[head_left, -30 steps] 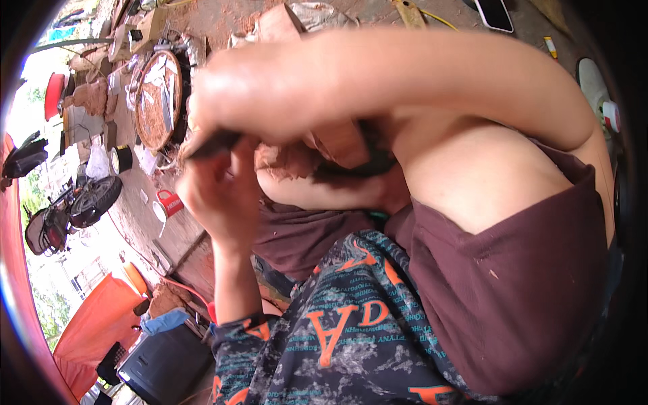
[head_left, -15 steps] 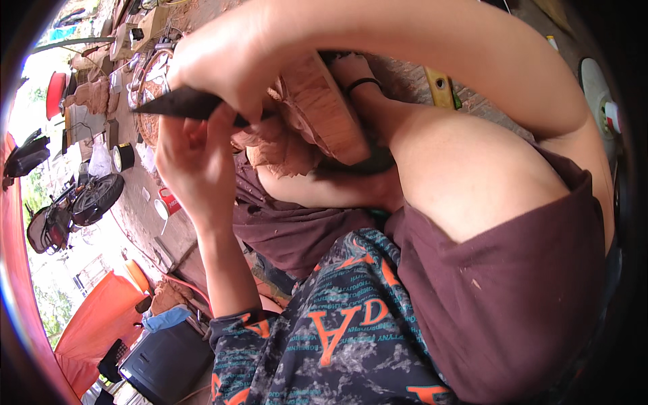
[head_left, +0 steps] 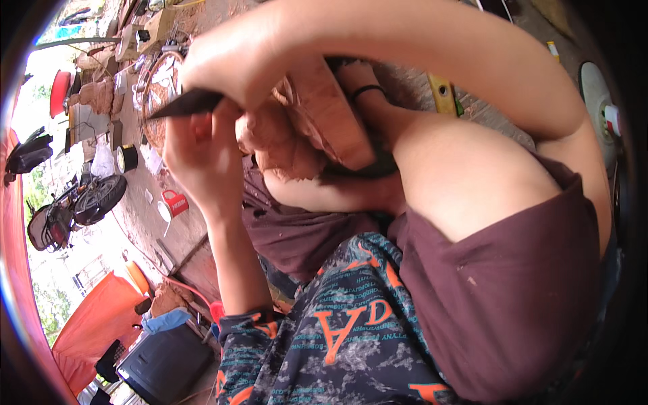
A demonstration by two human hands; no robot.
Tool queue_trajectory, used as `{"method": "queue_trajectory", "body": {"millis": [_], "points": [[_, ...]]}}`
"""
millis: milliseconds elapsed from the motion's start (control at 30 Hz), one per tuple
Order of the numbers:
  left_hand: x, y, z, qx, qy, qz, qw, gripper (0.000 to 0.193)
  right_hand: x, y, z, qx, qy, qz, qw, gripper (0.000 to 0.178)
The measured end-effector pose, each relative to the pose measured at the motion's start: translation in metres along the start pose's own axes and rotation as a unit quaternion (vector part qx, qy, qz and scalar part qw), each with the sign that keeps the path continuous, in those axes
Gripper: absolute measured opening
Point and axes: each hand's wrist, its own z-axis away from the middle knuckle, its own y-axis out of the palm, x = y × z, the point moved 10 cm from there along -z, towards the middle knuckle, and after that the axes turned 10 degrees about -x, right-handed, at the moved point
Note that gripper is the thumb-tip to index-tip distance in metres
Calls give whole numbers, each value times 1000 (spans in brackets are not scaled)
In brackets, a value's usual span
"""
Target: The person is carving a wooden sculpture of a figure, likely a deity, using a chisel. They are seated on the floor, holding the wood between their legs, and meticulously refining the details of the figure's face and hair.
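A carved piece of reddish wood, with a flat sawn face, rests across my bare legs. My right arm curves over it from the right. My right hand is closed around a dark knife, whose pointed end sticks out to the left. Just below the blade is my left hand, its fingers curled up against the knife near the right hand. The hands hide the rest of the knife, and where its edge meets the wood cannot be seen.
A round basket with pale scraps lies beyond my hands. Left of my left forearm are a red and white mug and a roll of tape. A yellow level lies past my knee. A motorbike and a dark case are farther left.
Both hands and the knife have shifted slightly to the right. The carved wood shows more of its left end now and sits a little lower in the view.
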Motion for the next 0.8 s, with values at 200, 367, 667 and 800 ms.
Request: {"method": "queue_trajectory", "body": {"millis": [200, 367, 667, 800], "points": [[-7, -11, 19, 41, 5, -33, 999, 20, 3, 3, -2, -4, 4, 16, 1000, 36], [-17, -5, 9, 17, 38, -62, 997, 13, -8, 2, -6, 9, 51, 45, 998, 36], [0, 0, 0, 5, 4, 20, 1000, 14, -9, -25, -10, -82, 5, 45, 996, 33], [-8, -8, 28, 27, -10, 17, 999, 12, 18, -11, 6, -169, -41, 110, 979, 41]]}}
